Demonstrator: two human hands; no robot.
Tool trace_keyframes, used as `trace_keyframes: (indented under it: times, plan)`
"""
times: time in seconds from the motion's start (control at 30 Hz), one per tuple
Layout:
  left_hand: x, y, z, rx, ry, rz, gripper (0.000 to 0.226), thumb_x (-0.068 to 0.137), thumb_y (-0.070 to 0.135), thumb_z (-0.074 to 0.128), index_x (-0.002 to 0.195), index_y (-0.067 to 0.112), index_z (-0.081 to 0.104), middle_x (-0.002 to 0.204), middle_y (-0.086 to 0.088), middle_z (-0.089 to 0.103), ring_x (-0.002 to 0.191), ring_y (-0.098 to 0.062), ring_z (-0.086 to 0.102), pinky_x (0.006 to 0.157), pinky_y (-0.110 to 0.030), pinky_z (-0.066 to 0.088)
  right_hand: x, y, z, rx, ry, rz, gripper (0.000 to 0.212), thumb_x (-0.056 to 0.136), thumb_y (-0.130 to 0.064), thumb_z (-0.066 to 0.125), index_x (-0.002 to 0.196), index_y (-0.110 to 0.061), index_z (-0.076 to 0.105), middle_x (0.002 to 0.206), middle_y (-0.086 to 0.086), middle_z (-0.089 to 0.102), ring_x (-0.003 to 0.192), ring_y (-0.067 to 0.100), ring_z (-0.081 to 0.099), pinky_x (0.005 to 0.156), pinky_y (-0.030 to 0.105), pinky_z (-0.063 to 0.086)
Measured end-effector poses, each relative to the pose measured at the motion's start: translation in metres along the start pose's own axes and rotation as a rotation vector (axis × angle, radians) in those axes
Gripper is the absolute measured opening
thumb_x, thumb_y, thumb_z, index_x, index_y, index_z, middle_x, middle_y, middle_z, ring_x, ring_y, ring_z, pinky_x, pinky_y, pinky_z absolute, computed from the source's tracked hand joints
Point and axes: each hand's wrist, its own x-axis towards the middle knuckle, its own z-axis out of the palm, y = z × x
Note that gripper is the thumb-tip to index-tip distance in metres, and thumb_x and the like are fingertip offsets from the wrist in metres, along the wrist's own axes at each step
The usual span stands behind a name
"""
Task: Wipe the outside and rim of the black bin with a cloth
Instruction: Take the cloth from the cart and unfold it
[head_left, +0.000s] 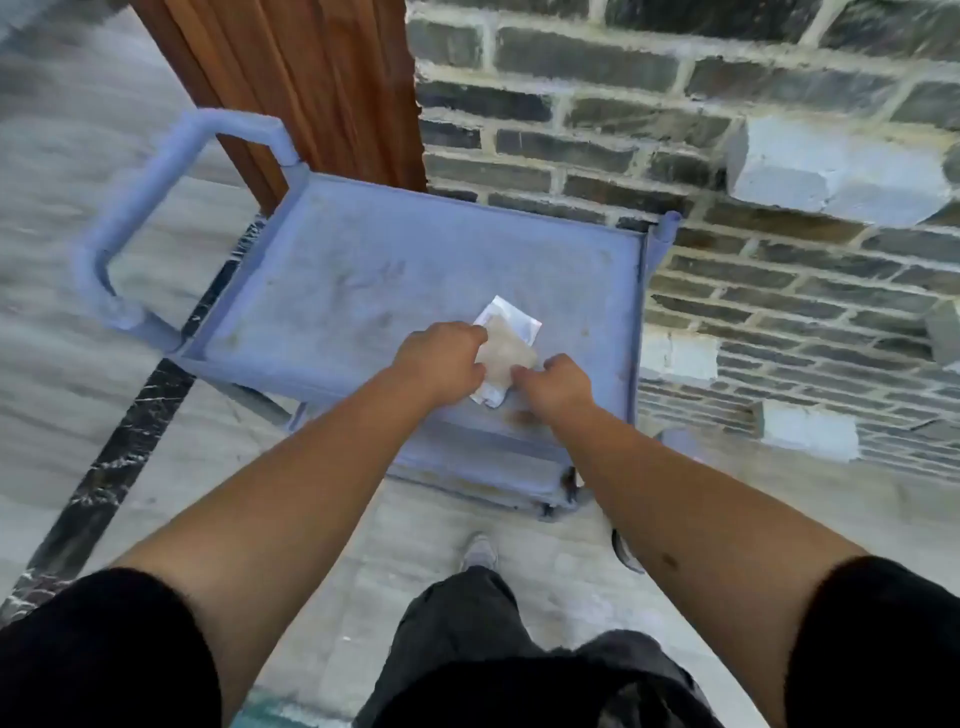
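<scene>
Standing over a grey cart (363, 270), the person has both hands down on its top tray, working at a small white packet (506, 345) that looks like a wrapped wipe or cloth. The left hand (441, 361) pinches the packet's left edge with fingers closed on it; the right hand (558, 384) is curled shut at its lower right corner, seemingly tearing or peeling it. I'd judge this the getting-ready step: the cloth is not yet free, and no wiping has begun. Next it needs pulling out and carrying to the bin. The tray holds nothing but the packet. Beyond the cart stand a wooden post (311, 88) and a brick wall (727, 156); the black bin is nowhere in view.
</scene>
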Motion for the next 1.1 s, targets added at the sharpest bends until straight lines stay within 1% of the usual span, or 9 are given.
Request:
trace_keyframes:
  times: [0.23,0.33,0.4,0.57,0.67,0.73,0.87,1.0,1.1]
  plan:
    - [0.044,-0.016,0.015,0.06,-0.068,0.143,0.041,0.088,0.032,0.05,0.127,0.021,0.052,0.127,-0.004,0.059,0.113,-0.03,0.055,0.084,-0.042,0.046,0.025,-0.01,0.015,0.2,0.122,0.145,0.031,0.083,-0.037,0.067,0.103,-0.015,0.058,0.094,0.0,0.061,0.087,0.022,0.057,0.072,0.029,0.041]
    - [0.052,-0.021,0.017,0.038,-0.068,0.173,0.038,0.088,0.031,0.051,0.124,0.022,0.051,0.123,-0.003,0.061,0.11,-0.029,0.054,0.08,-0.041,0.044,0.031,-0.013,0.013,0.198,0.083,0.181,0.017,0.085,-0.031,0.066,0.078,-0.019,0.057,0.075,-0.003,0.058,0.073,0.021,0.055,0.067,0.029,0.043]
    - [0.056,-0.022,0.018,0.025,-0.058,0.182,0.038,0.087,0.031,0.052,0.124,0.021,0.05,0.121,-0.004,0.061,0.109,-0.029,0.054,0.079,-0.04,0.044,0.029,-0.014,0.011,0.196,0.075,0.18,0.025,0.085,-0.022,0.063,0.065,-0.022,0.047,0.065,-0.004,0.051,0.062,0.018,0.049,0.062,0.029,0.042]
    - [0.061,-0.02,0.015,-0.043,-0.064,0.2,0.064,0.087,0.042,0.058,0.145,0.032,0.033,0.141,-0.004,0.038,0.128,-0.031,0.035,0.098,-0.044,0.033,0.007,-0.023,-0.006,0.309,0.048,-0.039,0.016,0.08,-0.012,0.059,0.067,-0.017,0.051,0.066,-0.005,0.051,0.063,0.014,0.046,0.06,0.028,0.039]
    - [0.062,-0.008,0.003,-0.157,-0.041,0.286,0.043,0.086,0.046,0.061,0.128,0.036,0.055,0.146,0.005,0.035,0.134,-0.024,0.027,0.099,-0.038,0.022,-0.008,-0.026,-0.029,0.58,-0.031,-0.142,0.01,0.086,-0.005,0.055,0.076,-0.007,0.053,0.073,0.003,0.048,0.07,0.016,0.045,0.066,0.032,0.04]
    - [0.062,0.004,-0.009,-0.302,-0.048,0.308,0.036,0.084,0.042,0.066,0.118,0.029,0.062,0.135,0.006,0.05,0.126,-0.02,0.04,0.098,-0.034,0.029,-0.016,-0.026,-0.048,0.714,-0.026,-0.138,0.009,0.093,-0.007,0.051,0.085,-0.009,0.052,0.083,0.009,0.051,0.076,0.02,0.05,0.069,0.037,0.048]
    - [0.052,0.041,-0.035,-0.926,-0.167,0.21,0.017,0.083,0.021,0.073,0.088,0.022,0.057,0.084,0.0,0.06,0.077,-0.017,0.057,0.066,-0.019,0.046,-0.032,-0.016,-0.087,0.81,0.058,-0.173,0.009,0.098,-0.015,0.048,0.091,-0.017,0.054,0.089,0.006,0.06,0.077,0.015,0.062,0.064,0.029,0.057]
    - [0.03,0.096,-0.042,-1.45,-0.286,0.11,0.011,0.084,0.016,0.069,0.083,0.02,0.059,0.087,-0.002,0.062,0.08,-0.019,0.063,0.073,-0.041,0.057,-0.055,0.006,-0.126,0.891,0.154,-0.206,0.013,0.099,-0.013,0.048,0.089,-0.02,0.055,0.075,-0.004,0.066,0.067,0.007,0.066,0.056,0.028,0.056]
    - [0.013,0.144,-0.038,-1.569,-0.218,0.11,0.012,0.086,0.013,0.064,0.081,0.023,0.061,0.082,0.0,0.065,0.076,-0.017,0.064,0.065,-0.038,0.054,-0.081,0.036,-0.156,0.922,0.175,-0.25,0.012,0.096,-0.011,0.053,0.093,-0.021,0.058,0.073,-0.002,0.068,0.07,0.014,0.066,0.065,0.038,0.056]
